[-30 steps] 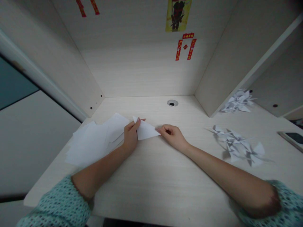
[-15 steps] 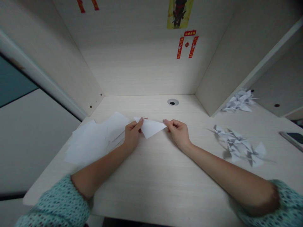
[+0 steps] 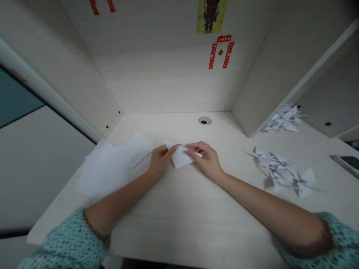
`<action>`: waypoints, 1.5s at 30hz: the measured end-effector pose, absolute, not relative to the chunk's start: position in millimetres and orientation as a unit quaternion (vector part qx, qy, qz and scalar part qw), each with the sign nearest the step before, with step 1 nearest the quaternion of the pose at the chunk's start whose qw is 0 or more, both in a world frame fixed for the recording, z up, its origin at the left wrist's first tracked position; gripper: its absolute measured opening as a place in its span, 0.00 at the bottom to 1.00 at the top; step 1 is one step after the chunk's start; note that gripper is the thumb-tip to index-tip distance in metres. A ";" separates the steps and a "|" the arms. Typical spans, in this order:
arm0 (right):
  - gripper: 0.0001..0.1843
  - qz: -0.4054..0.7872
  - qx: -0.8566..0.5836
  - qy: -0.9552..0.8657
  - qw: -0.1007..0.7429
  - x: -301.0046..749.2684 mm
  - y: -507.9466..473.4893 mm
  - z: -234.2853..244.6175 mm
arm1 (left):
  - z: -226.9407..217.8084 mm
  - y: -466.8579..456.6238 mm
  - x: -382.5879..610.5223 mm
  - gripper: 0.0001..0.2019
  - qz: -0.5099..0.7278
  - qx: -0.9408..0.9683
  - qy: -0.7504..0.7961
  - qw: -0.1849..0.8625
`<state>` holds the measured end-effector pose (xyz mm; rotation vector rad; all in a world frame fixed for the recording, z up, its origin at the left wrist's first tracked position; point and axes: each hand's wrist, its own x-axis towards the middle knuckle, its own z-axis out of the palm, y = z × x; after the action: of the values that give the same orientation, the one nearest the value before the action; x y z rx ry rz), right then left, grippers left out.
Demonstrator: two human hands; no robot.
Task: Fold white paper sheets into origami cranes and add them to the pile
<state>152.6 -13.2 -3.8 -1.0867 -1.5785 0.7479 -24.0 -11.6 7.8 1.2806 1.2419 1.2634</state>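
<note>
Between my two hands is a folded sheet of white paper (image 3: 181,158), one corner pointing down toward me, just over the desk. My left hand (image 3: 162,158) pinches its left side, with the thumb on top near the upper edge. From the other side my right hand (image 3: 206,158) grips the right part between thumb and fingers. The thumbs are close together along the top edge. My fingers partly cover the paper, so its exact folds are hard to see.
Loose white sheets (image 3: 112,164) lie on the desk (image 3: 179,220) at the left. Several folded paper cranes (image 3: 280,170) sit at the right, with another paper pile (image 3: 284,119) behind them by the upright panel (image 3: 260,74). A phone (image 3: 347,164) rests at the far right.
My right hand has moved left from the paper's right tip onto its body. The left thumb has slid along the upper edge, and the paper has shifted slightly toward me.
</note>
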 end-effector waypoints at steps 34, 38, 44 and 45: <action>0.19 0.444 -0.463 -0.639 0.424 148.6 -12.3 -8.9 | -1.3 -0.1 -32.2 0.12 0.577 0.456 0.482 0.476; 0.19 0.447 -0.462 -0.643 0.417 149.0 -13.1 -9.2 | 0.7 -1.5 -29.7 0.14 0.575 0.455 0.486 0.475; 0.18 0.460 -0.462 -0.633 0.417 150.0 -12.2 -11.4 | -0.1 0.8 -29.6 0.11 0.591 0.430 0.494 0.470; 0.18 0.461 -0.462 -0.632 0.417 150.0 -12.0 -11.4 | -0.6 1.5 -29.9 0.10 0.599 0.422 0.490 0.472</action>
<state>150.0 -12.0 -11.4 -1.1605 -1.5866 1.1563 -29.9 1.5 -0.6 1.0340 1.1988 1.4656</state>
